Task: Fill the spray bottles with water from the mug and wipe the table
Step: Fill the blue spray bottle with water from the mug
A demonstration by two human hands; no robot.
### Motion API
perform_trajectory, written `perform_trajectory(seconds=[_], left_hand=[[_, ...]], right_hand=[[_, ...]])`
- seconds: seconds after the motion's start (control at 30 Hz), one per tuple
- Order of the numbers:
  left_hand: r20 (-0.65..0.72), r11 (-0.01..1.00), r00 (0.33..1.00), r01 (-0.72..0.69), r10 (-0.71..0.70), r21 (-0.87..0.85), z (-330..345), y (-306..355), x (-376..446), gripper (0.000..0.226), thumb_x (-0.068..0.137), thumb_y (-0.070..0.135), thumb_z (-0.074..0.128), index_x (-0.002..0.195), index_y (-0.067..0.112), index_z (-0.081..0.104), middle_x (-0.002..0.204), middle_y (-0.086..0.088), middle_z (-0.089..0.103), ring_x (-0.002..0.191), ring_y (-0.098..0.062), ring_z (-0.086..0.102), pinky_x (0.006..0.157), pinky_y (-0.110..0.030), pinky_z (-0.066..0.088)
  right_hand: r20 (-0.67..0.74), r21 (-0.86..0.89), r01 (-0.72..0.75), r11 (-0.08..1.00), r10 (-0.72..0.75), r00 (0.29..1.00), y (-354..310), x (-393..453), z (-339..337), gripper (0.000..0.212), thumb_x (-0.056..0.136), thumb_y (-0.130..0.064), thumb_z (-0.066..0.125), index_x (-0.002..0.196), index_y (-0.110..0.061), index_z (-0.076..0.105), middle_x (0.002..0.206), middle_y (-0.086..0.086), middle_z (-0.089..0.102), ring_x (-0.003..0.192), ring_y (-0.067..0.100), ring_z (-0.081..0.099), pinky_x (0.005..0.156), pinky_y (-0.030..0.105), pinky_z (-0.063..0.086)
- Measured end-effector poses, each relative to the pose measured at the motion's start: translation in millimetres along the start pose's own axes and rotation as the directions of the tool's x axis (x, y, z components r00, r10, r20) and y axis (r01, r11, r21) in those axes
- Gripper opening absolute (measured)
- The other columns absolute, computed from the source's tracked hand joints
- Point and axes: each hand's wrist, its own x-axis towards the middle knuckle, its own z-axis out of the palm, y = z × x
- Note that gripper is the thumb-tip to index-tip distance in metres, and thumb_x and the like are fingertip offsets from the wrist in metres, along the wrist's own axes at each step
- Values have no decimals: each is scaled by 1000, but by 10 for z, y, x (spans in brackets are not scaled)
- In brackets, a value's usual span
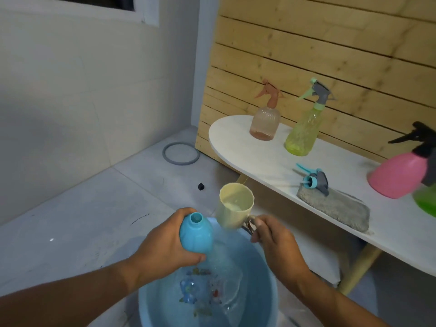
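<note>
— Head view: what do the hands hold?
— Left hand fingers curl round the uncapped blue bottle; right hand fingers pinch the handle of the cream mug, both above the blue basin.
— On the white surface?
— Orange, yellow and pink spray bottles, a loose sprayer head touching a grey cloth.

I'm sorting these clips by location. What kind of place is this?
Probably a home utility or wash corner, indoors. Signs: a tiled floor and plain wall, a wooden slat panel behind a small white table with spray bottles, and a blue water basin on the floor.
</note>
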Motion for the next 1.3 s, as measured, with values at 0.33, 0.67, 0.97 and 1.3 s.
perform_trajectory(seconds=[0.33, 0.67, 0.97, 1.3], left_hand=[[28, 998, 998, -52, 53, -34, -311, 354, 104, 88, 51, 46, 95, 124, 55, 47, 109, 30, 62, 99, 2, 64, 78, -24, 59], [29, 993, 996, -85, 88, -87, -422, 552, 270, 87, 54, 45, 96, 124, 56, 46, 114, 32, 60, 104, 4, 63, 79, -24, 60], [35, 986, 993, -106, 111, -129, -499, 675, 474, 89, 56, 41, 97, 123, 58, 42, 116, 36, 54, 106, 10, 58, 80, -22, 60], [32, 983, 994, -97, 104, -155, -488, 649, 481, 89, 56, 39, 98, 125, 54, 44, 117, 37, 52, 108, 12, 56, 78, -17, 57]], right_hand=[[-146, 4, 189, 982, -187, 971, -1181, 871, -428, 20, 108, -34, 40, 103, -24, 57, 83, -5, 72, 64, 5, 57, 60, 24, 43], [-41, -21, -33, 999, 33, 999, -1330, 2172, -415, 16, 104, -16, 45, 102, -11, 59, 84, 6, 61, 58, 13, 53, 51, 27, 44], [16, -15, -106, 994, 106, 994, -1132, 2351, -171, 10, 100, -12, 50, 102, -10, 60, 93, 13, 62, 62, 17, 58, 51, 28, 47], [60, 8, -150, 989, 150, 987, -1204, 2371, -239, 22, 107, -12, 42, 109, -6, 63, 75, 5, 63, 58, 15, 49, 54, 26, 39]])
